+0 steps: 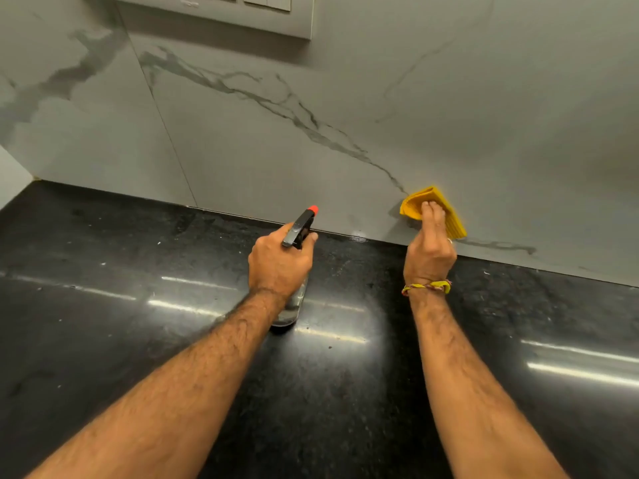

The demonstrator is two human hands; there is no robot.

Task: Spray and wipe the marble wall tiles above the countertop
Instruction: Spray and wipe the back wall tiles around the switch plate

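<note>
Your left hand (pixel 278 262) grips the spray bottle (pixel 297 267) around its neck, fingers curled about the black trigger head, whose red nozzle tip (pixel 313 209) points toward the marble wall tiles (pixel 276 133). The clear body of the bottle hangs below your fist, its base at or just above the black bench (pixel 138 340); contact cannot be confirmed. Your right hand (pixel 430 250) presses a folded yellow cloth (pixel 432 209) flat against the tiles, fingers extended over the cloth, low on the wall and just above the joint where the tiles meet the bench. The cloth lies at the lower end of a dark grey vein that runs diagonally across the tile. A yellow and red thread band (pixel 427 288) circles your right wrist. A white switch plate (pixel 268 1) sits on the wall at the top edge of the view.
</note>
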